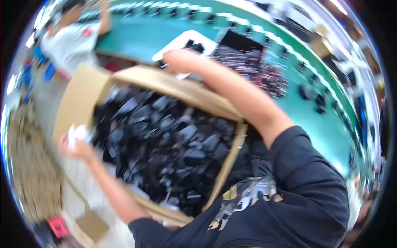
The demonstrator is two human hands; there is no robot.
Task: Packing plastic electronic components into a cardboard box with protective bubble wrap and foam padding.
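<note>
At the left flap of a big cardboard box (225,173), my left hand (71,148) is closed on a crumpled white wrapper (79,134), whose material is too blurred to tell. Inside the box lies a heap of small black and dark grey pieces (165,140), their kind unclear. My right hand (180,61) reaches across the box to the edge of the green table (132,35). Its fingers are curled, and whatever they hold is hidden. Just beyond them, black pieces (194,46) rest on a white sheet (173,43).
A black tray (242,41) and a pile of small dark-red and silvery pieces (252,68) lie on the table. Small black items (191,14) line its far side. Another person (72,39) stands at the upper left. Flattened cardboard (35,165) is stacked on the left.
</note>
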